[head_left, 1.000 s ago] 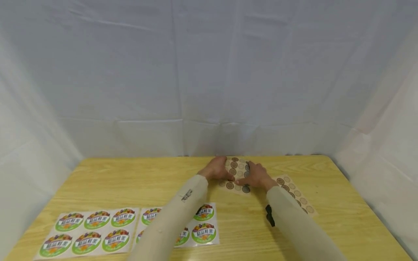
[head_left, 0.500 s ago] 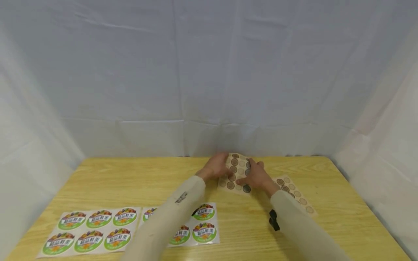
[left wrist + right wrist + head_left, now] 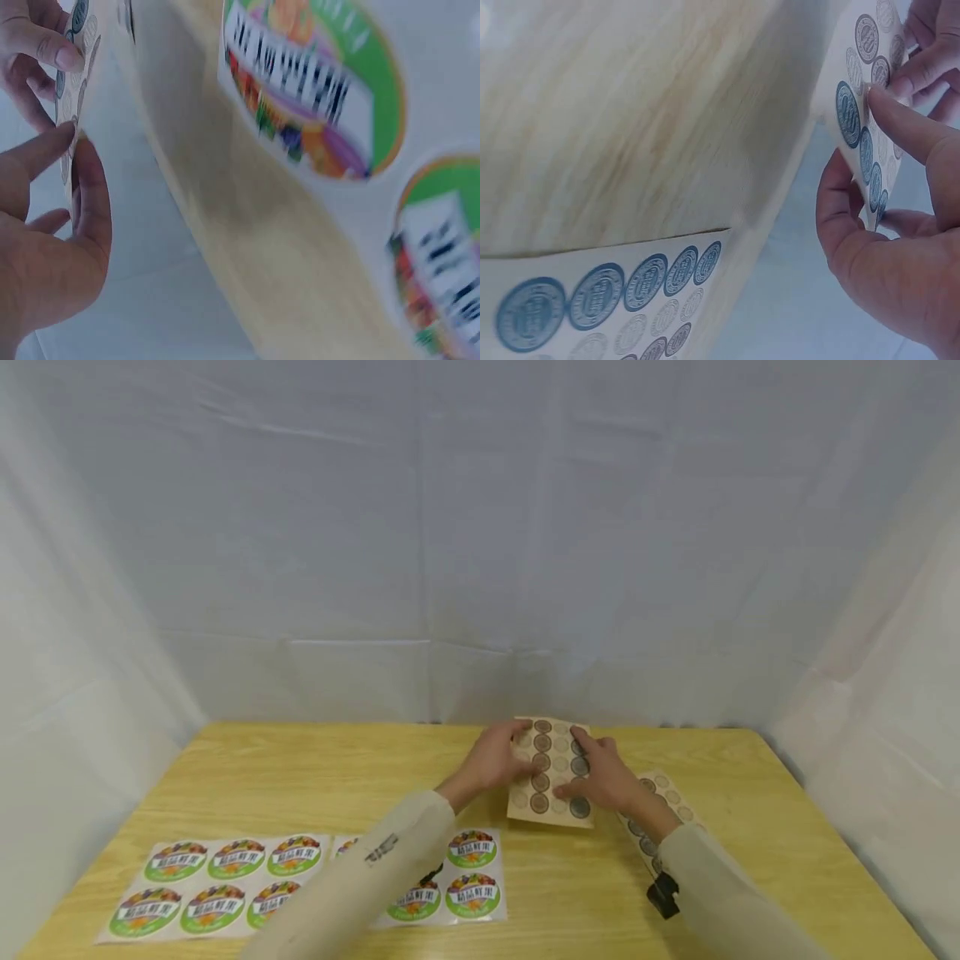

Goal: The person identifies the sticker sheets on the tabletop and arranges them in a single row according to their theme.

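A tan sticker sheet (image 3: 551, 814) with columns of round brown, pale and dark stamp-like stickers is tilted up near the back of the table. My left hand (image 3: 497, 756) grips its left side, thumb across the front and fingers behind, as the left wrist view shows. On the opposite side my right hand (image 3: 606, 777) pinches the sheet, its thumb on the printed face and the fingers behind in the right wrist view. A second sheet of round stickers (image 3: 637, 300) lies on the table beside my right forearm, partly covered by it in the head view.
Two white sheets of large fruit labels lie at the front left, a left sheet (image 3: 217, 885) and a right sheet (image 3: 476, 872) partly under my left sleeve. White cloth (image 3: 480, 543) hangs behind the wooden table (image 3: 315, 777) and at both sides.
Both hands have lifted the tan sticker sheet from near flat on the table to a tilted position and brought it slightly right. The second sticker sheet and fruit labels stay put.
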A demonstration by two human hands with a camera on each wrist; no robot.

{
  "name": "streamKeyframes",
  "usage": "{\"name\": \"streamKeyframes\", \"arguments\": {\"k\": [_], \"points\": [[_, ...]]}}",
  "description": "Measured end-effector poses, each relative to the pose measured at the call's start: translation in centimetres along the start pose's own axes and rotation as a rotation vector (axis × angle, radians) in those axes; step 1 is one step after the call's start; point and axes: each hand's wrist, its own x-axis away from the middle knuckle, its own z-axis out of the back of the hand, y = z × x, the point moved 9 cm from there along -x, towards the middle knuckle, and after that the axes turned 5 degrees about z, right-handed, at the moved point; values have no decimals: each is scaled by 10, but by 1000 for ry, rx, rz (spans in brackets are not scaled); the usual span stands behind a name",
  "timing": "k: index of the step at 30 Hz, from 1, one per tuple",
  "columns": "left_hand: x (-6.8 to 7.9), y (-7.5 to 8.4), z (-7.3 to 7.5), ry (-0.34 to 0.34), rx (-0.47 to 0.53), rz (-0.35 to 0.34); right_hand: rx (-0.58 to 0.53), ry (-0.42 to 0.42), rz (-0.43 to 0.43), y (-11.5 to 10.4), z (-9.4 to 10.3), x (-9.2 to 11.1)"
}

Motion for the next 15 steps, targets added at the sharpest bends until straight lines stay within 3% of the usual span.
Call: {"name": "streamKeyframes", "arguments": {"k": [6,15], "points": [[20,1,-5,5,56,5,-13,3,36,-1,-2,16],[47,2,-18,-59,138,22,-50,-12,25,4,-4,41]]}}
